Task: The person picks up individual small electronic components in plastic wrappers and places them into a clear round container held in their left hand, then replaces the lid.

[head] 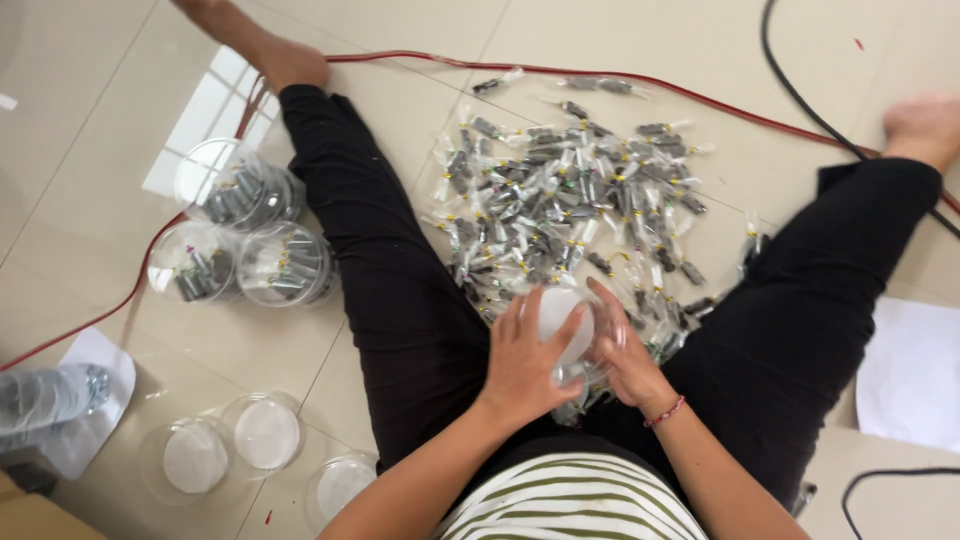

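Note:
I sit on the floor with legs spread in black trousers. Both hands hold a clear plastic jar with a white lid (563,322) in front of my lap. My left hand (527,358) presses on the lid from above and the left. My right hand (625,350) cups the jar's right side. Beyond the jar lies a heap of small dark parts in clear packets (570,200), spread between my legs.
Three filled clear jars (240,235) stand left of my left leg. Empty jars with white lids (262,432) sit at the lower left. A red cable (420,62) and a black cable (800,95) cross the tiles. White paper (915,370) lies at right.

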